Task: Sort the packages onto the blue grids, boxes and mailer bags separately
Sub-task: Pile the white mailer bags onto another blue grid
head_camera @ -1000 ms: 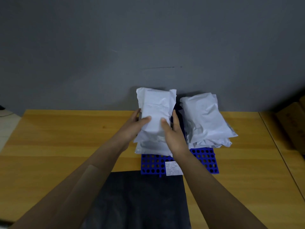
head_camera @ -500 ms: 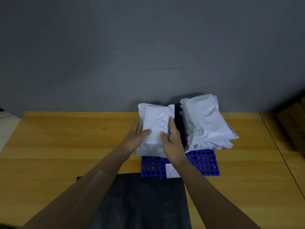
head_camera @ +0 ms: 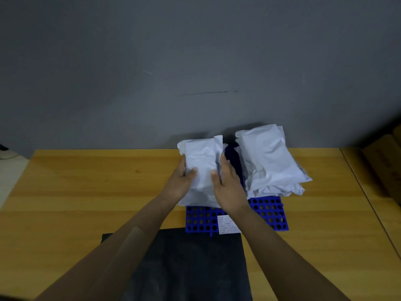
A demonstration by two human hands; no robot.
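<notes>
A white mailer bag (head_camera: pixel 201 157) lies on top of a left stack of bags on the blue grid (head_camera: pixel 269 216). My left hand (head_camera: pixel 182 181) holds its left edge, thumb on top. My right hand (head_camera: pixel 227 185) holds its right edge, thumb on top as well. Beside it, a second stack of white mailer bags (head_camera: pixel 269 161) lies on the right half of the grid. A white label (head_camera: pixel 227 224) shows on the grid's front edge below my right wrist.
A black mat (head_camera: pixel 186 266) covers the wooden table (head_camera: pixel 86 187) in front of the grid. A grey wall stands right behind the stacks. Brown cardboard boxes (head_camera: pixel 386 161) sit at the far right edge.
Both hands have lowered the white mailer bag from a raised position onto the left stack. The right stack has not moved.
</notes>
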